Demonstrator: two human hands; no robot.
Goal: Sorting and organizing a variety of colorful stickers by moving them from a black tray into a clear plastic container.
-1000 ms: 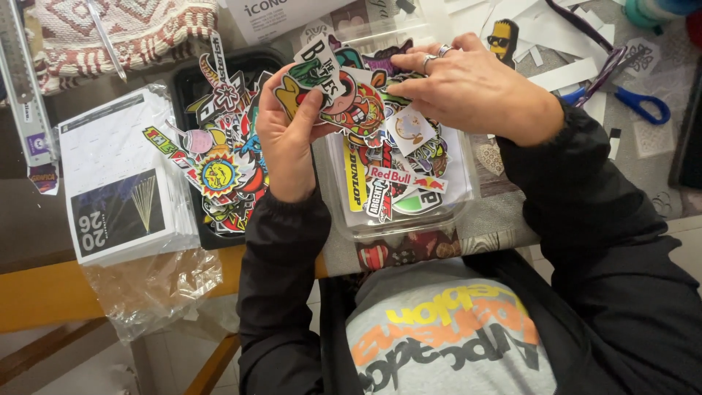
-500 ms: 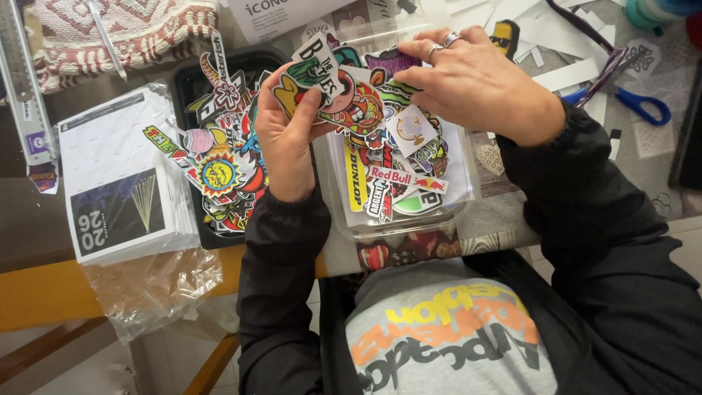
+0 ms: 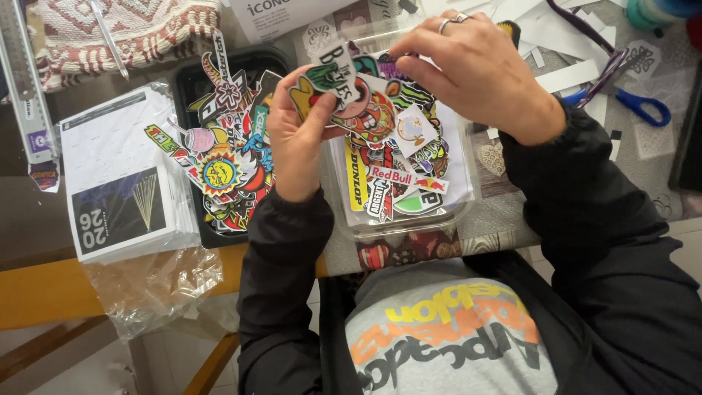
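Thin glossy die-cut stickers (image 3: 344, 88), light and slippery: my left hand (image 3: 296, 143) pinches their edges, my right hand (image 3: 475, 69) closes on one.

Left hand (image 3: 296, 139) sat at centre-left, palm toward the camera, fingers curled upward toward 12 o'clock, thumb pressed across toward 2 o'clock in a pinch. Its wrist bent back, black sleeve running down to 6 o'clock. Right hand (image 3: 475, 73) came in from 4 o'clock, back of hand up, knuckles arched, fingers pointing toward 9 o'clock with tips bunched in a pinch close to the left fingertips. A ring showed on one right finger. Right forearm in a black sleeve angled off toward 4 o'clock. Both elbows were tucked near the torso, hands near each other, not touching palms.
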